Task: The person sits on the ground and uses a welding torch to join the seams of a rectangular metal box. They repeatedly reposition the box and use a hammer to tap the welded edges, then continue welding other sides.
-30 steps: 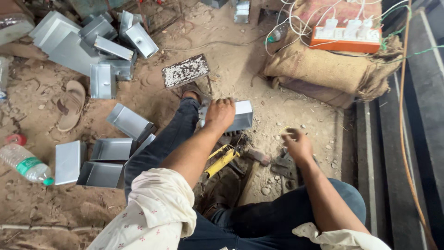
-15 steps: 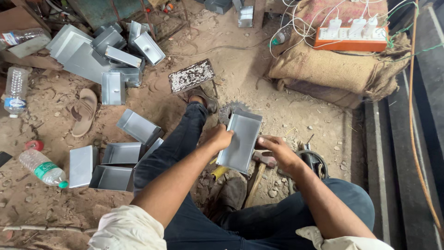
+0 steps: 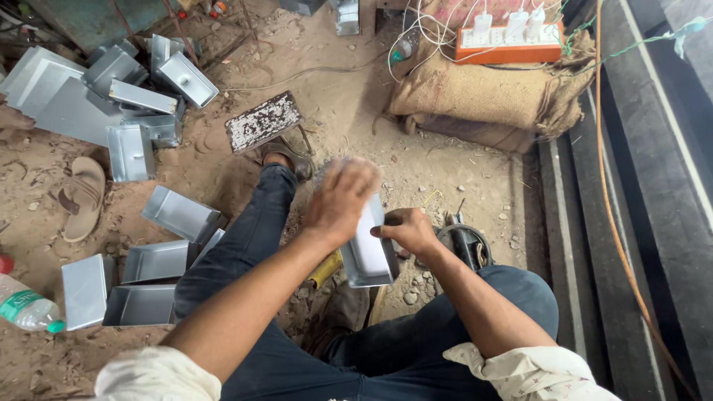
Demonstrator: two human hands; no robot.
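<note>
I sit on the dirt floor with my legs in dark trousers stretched out. A grey sheet-metal tray [image 3: 369, 256] stands on end between my hands above my lap. My left hand [image 3: 340, 199] grips its upper end and is blurred with motion. My right hand [image 3: 407, 229] holds its right edge by thumb and fingers. A yellow-handled tool [image 3: 324, 269] lies under my left forearm, mostly hidden. A dark round power tool [image 3: 466, 245] rests on the ground just right of my right hand.
Several more metal trays lie left of my leg [image 3: 160, 260] and in a pile at the far left [image 3: 130, 96]. A small speckled stool [image 3: 262, 121] stands ahead. A burlap sack [image 3: 483, 100] carries an orange power strip [image 3: 509, 44]. A sandal [image 3: 80, 197] and plastic bottle [image 3: 28, 310] lie left.
I picked the tray up from the ground with my left hand, my right hand joined it, and the tray has since turned upright and come closer to my lap.
</note>
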